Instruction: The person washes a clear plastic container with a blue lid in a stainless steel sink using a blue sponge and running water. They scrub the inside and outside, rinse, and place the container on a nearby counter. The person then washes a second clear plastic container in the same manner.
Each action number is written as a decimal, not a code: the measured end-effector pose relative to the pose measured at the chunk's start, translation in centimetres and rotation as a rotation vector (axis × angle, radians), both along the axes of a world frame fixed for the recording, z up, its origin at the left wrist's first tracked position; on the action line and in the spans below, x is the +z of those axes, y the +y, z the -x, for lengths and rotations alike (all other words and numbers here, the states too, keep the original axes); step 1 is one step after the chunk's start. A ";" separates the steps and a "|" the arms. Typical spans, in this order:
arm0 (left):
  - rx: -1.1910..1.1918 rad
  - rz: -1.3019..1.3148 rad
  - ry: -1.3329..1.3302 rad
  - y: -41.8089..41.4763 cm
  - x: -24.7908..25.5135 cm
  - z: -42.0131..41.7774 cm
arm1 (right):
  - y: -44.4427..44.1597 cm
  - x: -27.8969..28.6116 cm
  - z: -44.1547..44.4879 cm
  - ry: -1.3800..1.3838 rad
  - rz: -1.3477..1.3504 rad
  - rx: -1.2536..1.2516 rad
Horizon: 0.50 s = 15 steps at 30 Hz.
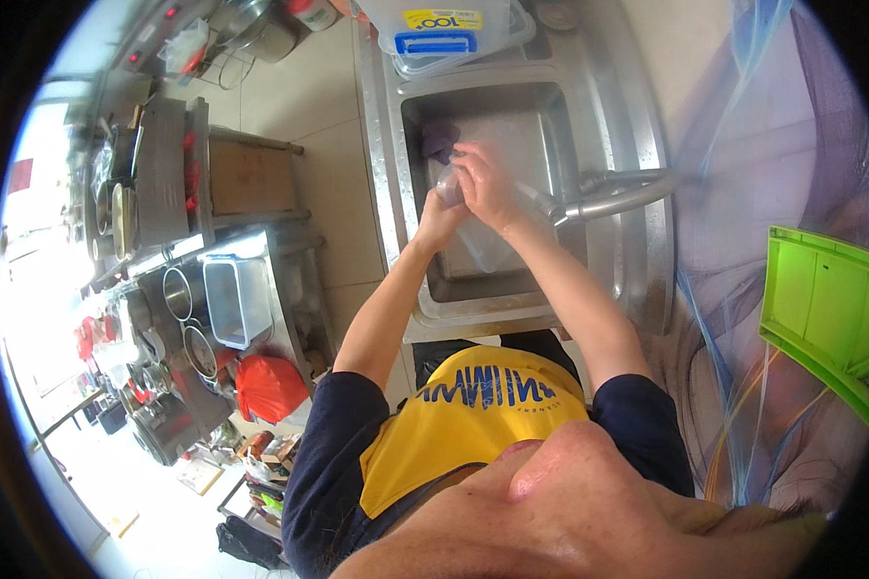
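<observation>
Over the sink basin [529, 257], both hands are together on a small, wet, clear container [449, 187], probably plastic; its full shape is hidden by the fingers. My left hand [440, 216] grips its lower part. My right hand [484, 184] is wet and curls over its upper part. A bunched purple cloth [440, 137] lies in the basin just beyond the fingers. Partly under my forearms is a blurred, translucent object [476, 246] that I cannot identify. The metal faucet [615, 208] reaches in from the right, its spout beside my right wrist.
A clear plastic box [434, 61] with a blue latch sits on the sink's far ledge. To the right is a green plastic crate [822, 300]. Across the tiled floor [337, 188], at left, metal shelving holds a clear bin [235, 300], pots and a red bag [269, 387].
</observation>
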<state>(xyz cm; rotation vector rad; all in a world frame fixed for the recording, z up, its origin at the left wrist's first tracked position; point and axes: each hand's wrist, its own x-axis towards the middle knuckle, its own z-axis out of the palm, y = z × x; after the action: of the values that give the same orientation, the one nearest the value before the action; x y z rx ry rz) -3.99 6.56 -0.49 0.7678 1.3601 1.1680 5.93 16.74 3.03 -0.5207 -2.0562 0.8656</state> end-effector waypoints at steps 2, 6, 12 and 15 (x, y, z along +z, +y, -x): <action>0.042 0.009 -0.003 -0.5 -0.4 -0.3 | 1.2 -2.6 0.4 0.036 0.045 -0.142; 0.249 -0.116 -0.254 -0.7 2.5 -1.8 | 2.9 -3.5 0.6 0.033 0.027 -0.205; 0.217 -0.111 -0.268 -1.3 3.8 -0.9 | 4.5 -3.6 0.3 -0.034 0.113 -0.299; 0.234 -0.175 -0.356 -1.4 3.9 -0.6 | 7.0 -0.9 -2.2 -0.013 0.540 -0.193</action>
<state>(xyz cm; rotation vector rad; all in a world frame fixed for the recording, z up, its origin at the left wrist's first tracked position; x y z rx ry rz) -3.39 5.12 3.45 0.4983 1.0783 1.5429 8.16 23.73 2.13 -0.9980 -1.7345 1.3030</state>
